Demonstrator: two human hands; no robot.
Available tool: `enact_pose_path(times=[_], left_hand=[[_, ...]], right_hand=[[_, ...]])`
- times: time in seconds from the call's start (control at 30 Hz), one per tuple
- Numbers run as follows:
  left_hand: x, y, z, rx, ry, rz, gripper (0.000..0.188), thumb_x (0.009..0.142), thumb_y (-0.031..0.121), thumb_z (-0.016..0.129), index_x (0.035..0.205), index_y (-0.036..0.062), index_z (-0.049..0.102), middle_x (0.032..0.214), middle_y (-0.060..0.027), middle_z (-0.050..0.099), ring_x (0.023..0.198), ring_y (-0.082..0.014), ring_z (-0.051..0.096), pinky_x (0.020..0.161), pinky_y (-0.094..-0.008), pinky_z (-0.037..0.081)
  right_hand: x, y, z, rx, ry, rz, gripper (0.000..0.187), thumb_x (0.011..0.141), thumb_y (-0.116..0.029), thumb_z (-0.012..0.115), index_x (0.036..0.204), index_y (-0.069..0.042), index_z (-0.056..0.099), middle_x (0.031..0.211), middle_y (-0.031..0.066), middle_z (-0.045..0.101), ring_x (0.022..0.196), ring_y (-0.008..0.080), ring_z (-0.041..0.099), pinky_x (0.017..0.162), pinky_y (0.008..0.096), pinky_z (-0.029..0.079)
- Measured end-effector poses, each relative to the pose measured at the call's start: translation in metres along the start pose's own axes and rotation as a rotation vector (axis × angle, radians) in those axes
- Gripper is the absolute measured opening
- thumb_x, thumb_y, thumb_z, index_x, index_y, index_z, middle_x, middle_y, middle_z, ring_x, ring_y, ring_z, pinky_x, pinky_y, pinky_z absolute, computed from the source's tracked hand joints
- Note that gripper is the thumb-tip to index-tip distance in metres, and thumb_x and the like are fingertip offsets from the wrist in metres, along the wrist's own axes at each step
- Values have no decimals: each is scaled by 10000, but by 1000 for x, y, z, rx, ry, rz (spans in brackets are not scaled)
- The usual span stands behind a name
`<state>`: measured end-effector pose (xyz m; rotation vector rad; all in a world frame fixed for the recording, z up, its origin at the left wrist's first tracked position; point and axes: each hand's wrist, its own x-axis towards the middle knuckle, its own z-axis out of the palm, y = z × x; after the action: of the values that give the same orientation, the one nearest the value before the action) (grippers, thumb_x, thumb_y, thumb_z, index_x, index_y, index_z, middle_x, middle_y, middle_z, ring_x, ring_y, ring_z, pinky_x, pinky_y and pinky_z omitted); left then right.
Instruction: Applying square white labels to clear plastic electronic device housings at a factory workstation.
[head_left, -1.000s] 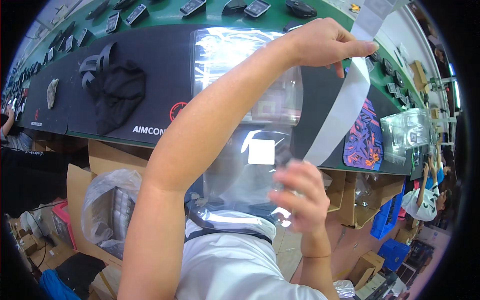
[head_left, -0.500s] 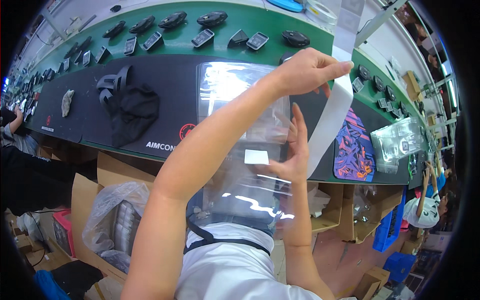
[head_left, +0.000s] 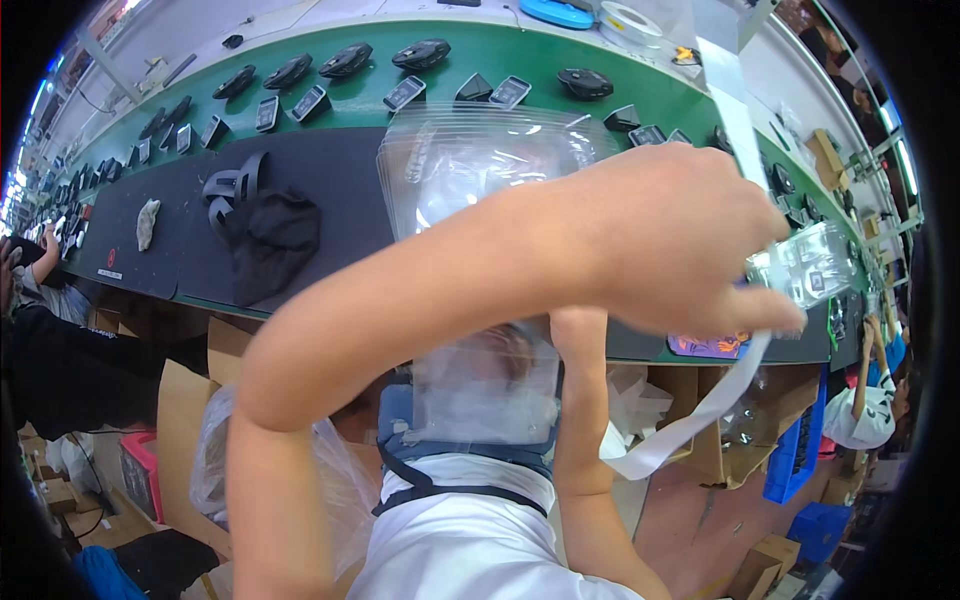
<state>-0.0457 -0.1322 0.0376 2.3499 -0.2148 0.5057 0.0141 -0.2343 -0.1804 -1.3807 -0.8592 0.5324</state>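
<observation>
My left hand (head_left: 690,245) reaches across to the right, blurred by motion, its thumb and fingers round a white label strip (head_left: 740,125). The strip runs down to it from the upper right, and a loose length curls below the thumb. My right hand's wrist (head_left: 580,335) shows under my left forearm, which hides the fingers. Beside that wrist, a clear plastic sleeve (head_left: 487,400) hangs in front of my lap; its upper part is covered by my forearm. A stack of clear plastic sleeves (head_left: 430,160) lies on the black mat beyond my forearm.
Black computer mice (head_left: 420,54) and small boxy devices (head_left: 405,93) line the green bench. A black cloth (head_left: 275,235) lies on the mat at left. Clear packs (head_left: 815,265) lie at right. Cardboard boxes (head_left: 190,460) stand below the bench edge. Other people (head_left: 860,410) work at both sides.
My left hand has swung down and right with the strip, whose loose end now loops lower. The white label seen by my right fingers is out of sight, and that hand is now covered.
</observation>
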Motion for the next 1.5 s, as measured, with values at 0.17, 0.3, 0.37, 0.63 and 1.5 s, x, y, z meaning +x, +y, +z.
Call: enact_pose_path(times=[0.17, 0.3, 0.37, 0.63, 1.5], left_hand=[[20, -84, 25, -276, 229, -130, 334, 994, 297, 666, 1092, -7, 764, 849, -124, 753, 731, -154, 696, 655, -310, 525], [12, -132, 43, -498, 308, -210, 286, 927, 71, 719, 1208, 19, 732, 957, -57, 758, 842, -89, 672, 755, -249, 540], [8, -139, 44, -403, 278, -131, 498, 881, 3, 730, 1368, 33, 627, 966, -76, 760, 857, -80, 666, 795, -248, 539], [3, -137, 34, -643, 302, -221, 438, 895, 35, 747, 1325, 34, 663, 941, -79, 775, 805, -78, 678, 754, -243, 548], [2, -136, 32, -171, 34, -140, 414, 839, 417, 830, 774, 11, 781, 597, -60, 669, 505, -121, 441, 495, -300, 355]], right_hand=[[-7, -26, 4, -151, -75, 44, 293, 875, -258, 796, 1054, -47, 699, 987, 89, 718, 1024, 290, 620, 1115, 482, 328], [-20, -34, 5, -57, -24, 107, 495, 862, -193, 795, 1258, 20, 589, 1147, 144, 686, 1111, 305, 663, 1190, 439, 305], [-31, -38, 9, 108, 23, 73, 602, 852, -152, 795, 1351, 44, 520, 1260, 173, 650, 1186, 317, 642, 1181, 419, 327], [-39, -86, -22, -119, -21, -324, 472, 865, 35, 687, 1317, 46, 549, 1147, 188, 730, 1089, 264, 711, 1004, 365, 520], [67, -116, -82, -495, 257, -326, 127, 870, -90, 779, 862, -21, 674, 764, -18, 607, 676, 55, 490, 615, 236, 351]])
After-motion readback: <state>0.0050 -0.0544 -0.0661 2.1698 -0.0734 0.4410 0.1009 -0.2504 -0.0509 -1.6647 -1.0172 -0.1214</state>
